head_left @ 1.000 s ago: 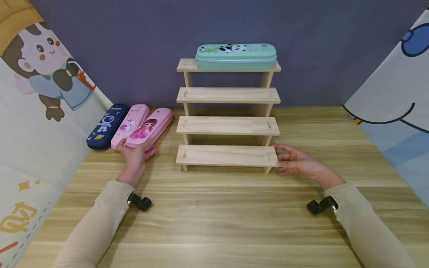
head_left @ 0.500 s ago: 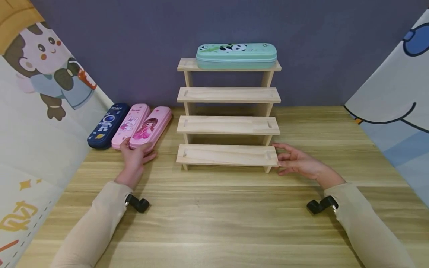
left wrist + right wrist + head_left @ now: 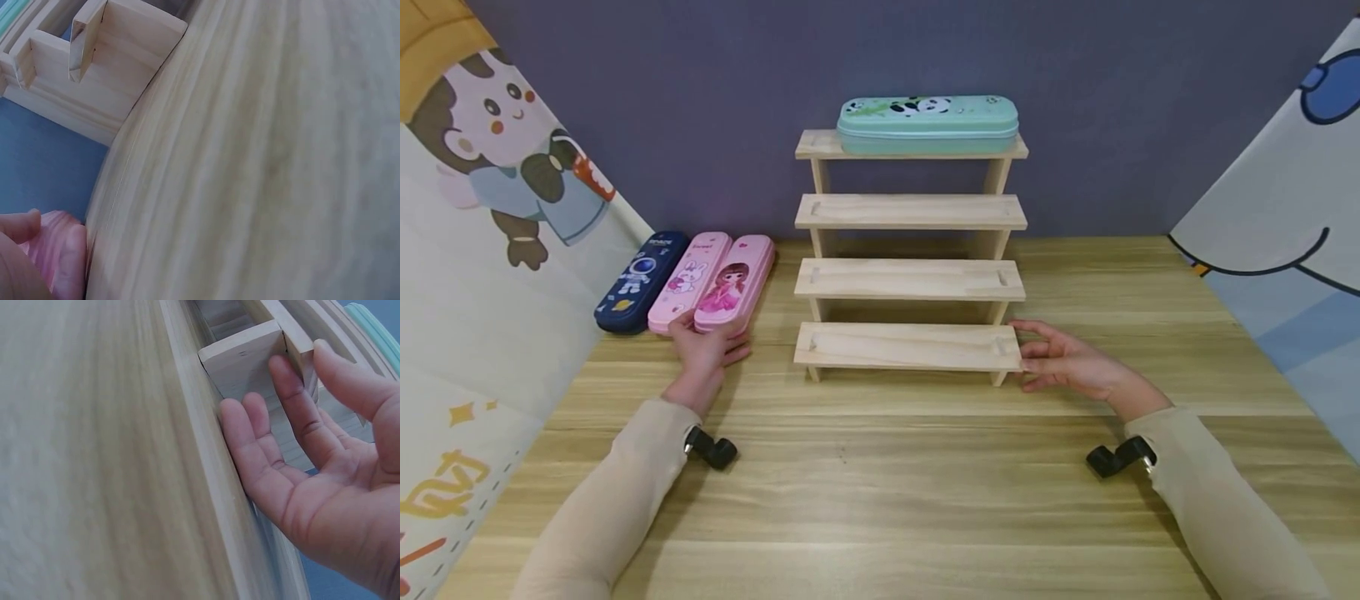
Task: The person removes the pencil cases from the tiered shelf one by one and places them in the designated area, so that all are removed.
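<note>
1. Four-step wooden stand (image 3: 910, 281), upright on the wood-grain tabletop (image 3: 880, 500).
2. Mint panda case (image 3: 928, 135), lying lengthwise on the stand's top step.
3. Left of the stand, side by side, nearest first: pink doll case (image 3: 735, 287), pink rabbit case (image 3: 688, 279), navy astronaut case (image 3: 642, 283).
4. Left hand (image 3: 703, 352), left of the stand, gripping the doll case's near end.
5. Right hand (image 3: 1071, 362), holding the right end of the stand's lowest step.

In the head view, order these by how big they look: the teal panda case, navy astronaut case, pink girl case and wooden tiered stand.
1. Wooden tiered stand
2. Teal panda case
3. Navy astronaut case and pink girl case: too alike to rank; the left hand partly hides the pink one.
</note>
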`<action>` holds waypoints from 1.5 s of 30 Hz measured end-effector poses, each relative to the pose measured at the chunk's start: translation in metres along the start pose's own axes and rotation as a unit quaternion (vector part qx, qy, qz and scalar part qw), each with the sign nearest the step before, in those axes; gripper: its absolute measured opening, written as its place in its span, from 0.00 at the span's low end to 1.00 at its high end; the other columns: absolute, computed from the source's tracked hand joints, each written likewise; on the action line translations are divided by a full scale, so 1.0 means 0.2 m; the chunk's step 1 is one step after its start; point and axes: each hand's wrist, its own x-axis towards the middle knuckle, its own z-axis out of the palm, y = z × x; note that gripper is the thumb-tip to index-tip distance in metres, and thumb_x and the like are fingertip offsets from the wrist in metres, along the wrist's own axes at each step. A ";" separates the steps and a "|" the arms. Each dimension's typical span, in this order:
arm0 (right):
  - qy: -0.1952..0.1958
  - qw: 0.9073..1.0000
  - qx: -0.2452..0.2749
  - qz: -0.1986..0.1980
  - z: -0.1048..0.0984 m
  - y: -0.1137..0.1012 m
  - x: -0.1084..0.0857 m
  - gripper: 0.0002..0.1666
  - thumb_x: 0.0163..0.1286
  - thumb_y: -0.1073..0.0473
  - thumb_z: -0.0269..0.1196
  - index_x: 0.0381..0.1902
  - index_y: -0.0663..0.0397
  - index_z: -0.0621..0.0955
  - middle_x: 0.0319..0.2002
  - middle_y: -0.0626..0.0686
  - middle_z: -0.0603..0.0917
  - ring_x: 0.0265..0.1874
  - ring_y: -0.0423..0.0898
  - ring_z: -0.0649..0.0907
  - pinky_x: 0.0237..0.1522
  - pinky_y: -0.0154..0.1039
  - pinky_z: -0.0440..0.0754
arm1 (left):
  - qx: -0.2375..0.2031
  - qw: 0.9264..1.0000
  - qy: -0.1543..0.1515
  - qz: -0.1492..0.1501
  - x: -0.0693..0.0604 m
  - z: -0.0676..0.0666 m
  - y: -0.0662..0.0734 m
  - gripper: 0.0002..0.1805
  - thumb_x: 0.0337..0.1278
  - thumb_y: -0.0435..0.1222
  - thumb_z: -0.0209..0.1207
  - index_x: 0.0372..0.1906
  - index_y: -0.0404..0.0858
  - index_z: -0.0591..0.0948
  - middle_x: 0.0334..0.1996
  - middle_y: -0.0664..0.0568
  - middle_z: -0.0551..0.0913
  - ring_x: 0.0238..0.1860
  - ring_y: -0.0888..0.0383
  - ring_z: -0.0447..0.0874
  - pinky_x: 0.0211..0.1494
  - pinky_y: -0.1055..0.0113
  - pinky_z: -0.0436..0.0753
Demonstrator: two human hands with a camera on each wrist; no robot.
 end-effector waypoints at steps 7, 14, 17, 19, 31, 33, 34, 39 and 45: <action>0.003 1.000 -0.001 -0.003 0.01 -0.01 0.00 0.37 0.76 0.72 0.53 0.76 0.45 0.56 0.50 0.51 0.82 0.49 0.49 0.84 0.48 0.45 0.87 | -0.023 1.000 0.003 -0.015 0.01 0.00 0.00 0.44 0.51 0.15 0.62 0.65 0.43 0.51 0.39 0.46 0.76 0.22 0.56 0.87 0.26 0.62 0.88; 0.001 1.000 0.000 -0.005 0.00 0.00 0.00 0.36 0.76 0.72 0.52 0.75 0.43 0.57 0.50 0.52 0.82 0.48 0.50 0.84 0.47 0.46 0.87 | -0.021 0.999 0.002 -0.032 0.00 -0.01 0.01 0.46 0.53 0.14 0.60 0.69 0.44 0.50 0.46 0.46 0.73 0.22 0.56 0.86 0.26 0.61 0.88; 0.004 1.000 -0.003 -0.001 0.00 0.01 0.01 0.36 0.76 0.72 0.52 0.75 0.43 0.57 0.50 0.51 0.83 0.48 0.49 0.84 0.47 0.46 0.87 | -0.028 0.999 -0.003 -0.036 -0.01 -0.02 0.02 0.45 0.55 0.15 0.59 0.69 0.44 0.50 0.47 0.47 0.72 0.23 0.57 0.86 0.25 0.61 0.88; 0.005 1.000 -0.006 0.001 0.00 0.01 0.01 0.36 0.76 0.72 0.52 0.75 0.42 0.57 0.50 0.51 0.82 0.48 0.49 0.84 0.47 0.46 0.87 | -0.039 0.998 -0.007 -0.039 -0.02 -0.03 0.03 0.43 0.57 0.16 0.58 0.67 0.45 0.49 0.48 0.48 0.71 0.22 0.57 0.86 0.25 0.62 0.88; 0.008 1.000 -0.007 0.000 -0.01 0.01 0.00 0.36 0.76 0.72 0.52 0.75 0.43 0.58 0.51 0.50 0.83 0.48 0.48 0.84 0.47 0.46 0.87 | -0.049 0.998 0.002 -0.038 -0.07 -0.04 0.22 0.44 0.62 0.24 0.61 0.71 0.54 0.49 0.56 0.54 0.51 0.27 0.59 0.82 0.18 0.72 0.80; 0.009 1.000 -0.006 0.001 -0.01 0.01 0.00 0.36 0.76 0.73 0.52 0.75 0.43 0.58 0.51 0.50 0.83 0.49 0.48 0.84 0.47 0.46 0.87 | -0.049 0.999 0.002 -0.023 -0.08 -0.02 0.25 0.45 0.60 0.25 0.63 0.72 0.53 0.51 0.59 0.52 0.50 0.29 0.58 0.82 0.18 0.72 0.80; 0.008 1.000 -0.005 0.001 -0.01 0.01 0.00 0.36 0.76 0.73 0.52 0.75 0.43 0.58 0.51 0.50 0.83 0.49 0.48 0.84 0.47 0.46 0.87 | -0.048 0.999 0.000 -0.018 -0.08 -0.01 0.27 0.45 0.59 0.25 0.64 0.72 0.53 0.51 0.60 0.52 0.51 0.30 0.58 0.82 0.19 0.72 0.81; 0.005 1.000 -0.002 -0.001 -0.01 0.01 0.00 0.36 0.76 0.73 0.52 0.75 0.42 0.58 0.51 0.50 0.83 0.50 0.48 0.84 0.47 0.46 0.87 | -0.056 0.998 -0.017 0.011 -0.11 0.06 0.34 0.46 0.57 0.28 0.67 0.72 0.53 0.53 0.58 0.53 0.54 0.32 0.58 0.82 0.23 0.71 0.84; 0.006 1.000 -0.003 0.000 0.00 0.00 0.00 0.35 0.76 0.72 0.53 0.72 0.38 0.61 0.51 0.50 0.83 0.50 0.48 0.83 0.47 0.45 0.87 | -0.069 0.996 -0.060 0.026 -0.14 0.17 0.41 0.46 0.57 0.29 0.68 0.72 0.53 0.53 0.52 0.55 0.56 0.30 0.57 0.83 0.21 0.71 0.84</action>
